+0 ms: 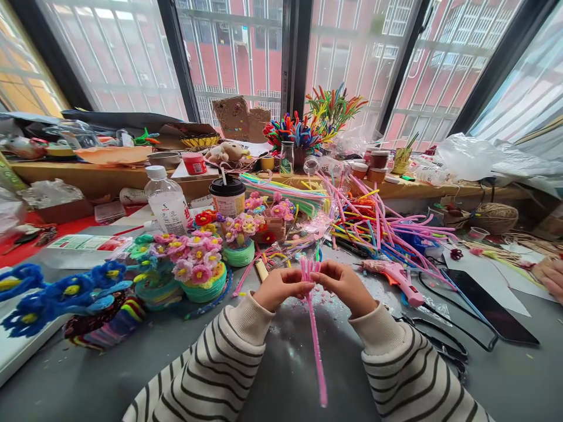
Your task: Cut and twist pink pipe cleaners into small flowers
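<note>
Pinched between my two hands is a pink pipe cleaner [315,346], bent into loops at its top, with one long tail hanging down toward me. My left hand [281,287] grips it from the left, thumb and fingers pressed together. On the other side my right hand [345,286] pinches the looped part. Left of my hands stand pots of pipe-cleaner flowers, among them a pink bunch [200,258] in a green coiled pot [206,287]. A pink glue gun [396,278] lies to the right of my right hand.
Loose pipe cleaners [373,217] pile up behind my hands. Black scissors [440,346] and a phone [490,306] lie at the right, a cable between them. A bottle [165,199] and a lidded cup [227,196] stand back left. Another person's hand [549,275] shows at the right edge.
</note>
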{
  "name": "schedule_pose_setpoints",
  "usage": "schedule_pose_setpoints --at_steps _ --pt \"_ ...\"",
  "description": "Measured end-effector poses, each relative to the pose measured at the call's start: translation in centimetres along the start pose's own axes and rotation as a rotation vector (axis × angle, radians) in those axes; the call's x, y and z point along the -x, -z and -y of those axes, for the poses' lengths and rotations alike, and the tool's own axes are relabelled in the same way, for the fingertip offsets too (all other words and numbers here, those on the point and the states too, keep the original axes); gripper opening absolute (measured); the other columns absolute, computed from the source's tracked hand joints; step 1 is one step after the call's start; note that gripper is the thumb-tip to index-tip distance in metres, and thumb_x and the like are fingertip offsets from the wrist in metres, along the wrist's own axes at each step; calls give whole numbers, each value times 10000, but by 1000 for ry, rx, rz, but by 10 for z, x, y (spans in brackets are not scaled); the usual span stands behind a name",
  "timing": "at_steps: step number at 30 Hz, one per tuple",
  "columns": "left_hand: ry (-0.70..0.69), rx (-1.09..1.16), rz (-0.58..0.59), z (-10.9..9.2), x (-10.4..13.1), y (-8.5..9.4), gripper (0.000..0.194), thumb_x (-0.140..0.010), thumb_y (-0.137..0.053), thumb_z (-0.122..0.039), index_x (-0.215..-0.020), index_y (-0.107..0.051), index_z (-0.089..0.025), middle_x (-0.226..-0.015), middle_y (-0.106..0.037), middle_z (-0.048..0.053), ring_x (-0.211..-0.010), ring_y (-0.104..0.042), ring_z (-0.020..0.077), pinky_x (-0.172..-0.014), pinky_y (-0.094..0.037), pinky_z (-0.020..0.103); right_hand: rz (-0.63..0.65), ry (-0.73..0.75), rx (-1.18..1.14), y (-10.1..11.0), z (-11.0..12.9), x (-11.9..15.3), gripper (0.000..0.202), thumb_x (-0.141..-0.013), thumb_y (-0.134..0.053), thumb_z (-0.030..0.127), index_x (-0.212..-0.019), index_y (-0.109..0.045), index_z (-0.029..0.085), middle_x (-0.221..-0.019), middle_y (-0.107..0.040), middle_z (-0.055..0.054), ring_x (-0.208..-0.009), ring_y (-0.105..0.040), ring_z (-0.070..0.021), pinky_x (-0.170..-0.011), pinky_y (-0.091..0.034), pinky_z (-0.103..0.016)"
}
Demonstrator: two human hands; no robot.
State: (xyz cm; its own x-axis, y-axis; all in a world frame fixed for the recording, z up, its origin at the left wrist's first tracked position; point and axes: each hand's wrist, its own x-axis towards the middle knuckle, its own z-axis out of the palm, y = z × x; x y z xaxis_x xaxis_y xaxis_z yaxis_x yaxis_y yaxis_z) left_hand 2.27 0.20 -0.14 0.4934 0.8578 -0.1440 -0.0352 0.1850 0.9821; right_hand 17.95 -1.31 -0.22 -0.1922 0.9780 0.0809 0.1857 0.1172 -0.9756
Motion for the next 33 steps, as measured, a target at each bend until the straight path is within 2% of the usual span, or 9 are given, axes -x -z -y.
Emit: schedule_pose_setpoints --at_steps 9,13,17,20,25,29,33 --pt "59 6 51 1 1 1 234 -557 -645 -317 -669 -661 -112 -644 -646 58 -600 -586 141 -614 -461 260 -106 41 -77 -8 -8 -2 302 -628 -563 439 -565 -456 163 -455 -409 62 -408 -336 -53 -407 -275 -203" --pt "29 -29 68 3 0 1 248 -551 -651 -311 -714 -652 -124 -657 -649 51 -607 -587 141 -587 -458 246 -131 46 -90 -10 -10 -2 299 -615 -582 428 -565 -461 159 -463 -414 60 -417 -339 -51 -409 -269 -199" --pt "-26 -92 21 8 -2 1 200 -518 -678 -273 -638 -637 -118 -540 -618 17 -498 -545 105 -526 -434 220 -77 -31 -191 -11 -9 -2 321 -567 -618 429 -542 -445 161 -428 -385 76 -375 -305 -37 -371 -222 -188" --pt "-35 -81 -2 10 -3 2 184 -512 -680 -266 -605 -639 -113 -526 -615 21 -499 -546 113 -537 -441 237 -74 -43 -209 -11 -9 -2 328 -555 -625 430 -527 -442 160 -414 -384 76 -367 -299 -35 -365 -210 -186" --pt "-19 -14 -51 7 -2 2 213 -494 -689 -275 -637 -659 -120 -571 -635 26 -551 -576 135 -596 -471 273 -124 -2 -194 -13 -10 -2 326 -593 -591 448 -542 -433 167 -401 -373 79 -357 -293 -38 -365 -219 -190" --pt "-15 41 -146 0 0 1 210 -480 -698 -286 -611 -654 -127 -563 -628 13 -545 -570 123 -598 -482 267 -180 8 -191 -12 -10 -2 317 -614 -578 442 -560 -428 169 -414 -374 79 -362 -303 -40 -366 -228 -191" --pt "-88 117 -233 -3 0 0 231 -473 -705 -266 -638 -638 -120 -607 -629 6 -589 -573 117 -627 -484 265 -204 13 -256 -10 -9 -1 294 -603 -598 416 -601 -440 168 -443 -398 79 -380 -347 -41 -383 -275 -187"
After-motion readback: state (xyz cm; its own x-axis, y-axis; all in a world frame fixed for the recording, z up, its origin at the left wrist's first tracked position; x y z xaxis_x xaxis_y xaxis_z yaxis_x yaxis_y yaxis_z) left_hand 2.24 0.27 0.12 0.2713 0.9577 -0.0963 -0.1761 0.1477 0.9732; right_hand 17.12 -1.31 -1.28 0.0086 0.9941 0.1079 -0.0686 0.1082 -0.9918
